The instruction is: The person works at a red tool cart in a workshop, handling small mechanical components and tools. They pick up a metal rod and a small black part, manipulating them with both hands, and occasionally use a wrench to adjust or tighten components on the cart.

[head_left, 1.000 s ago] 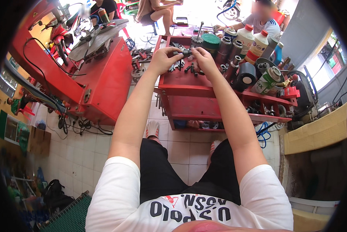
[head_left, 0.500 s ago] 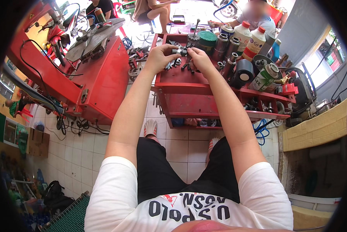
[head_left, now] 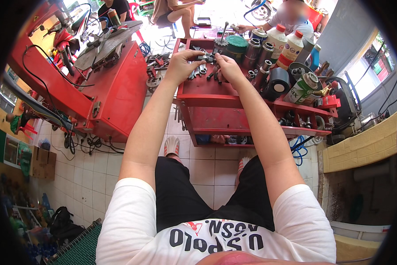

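One small dark metal part is held above a red bench, pinched at its left end by the thumb and fingers of the left hand and at its right by those of the right hand. Silver wrenches and dark pieces lie beneath; a green-lidded tub and two red-capped bottles stand to the right

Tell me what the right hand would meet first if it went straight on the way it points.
The right hand points up and left in the picture, so the dark part in the left hand probably comes first; depth there is hard to judge, and they may already touch.
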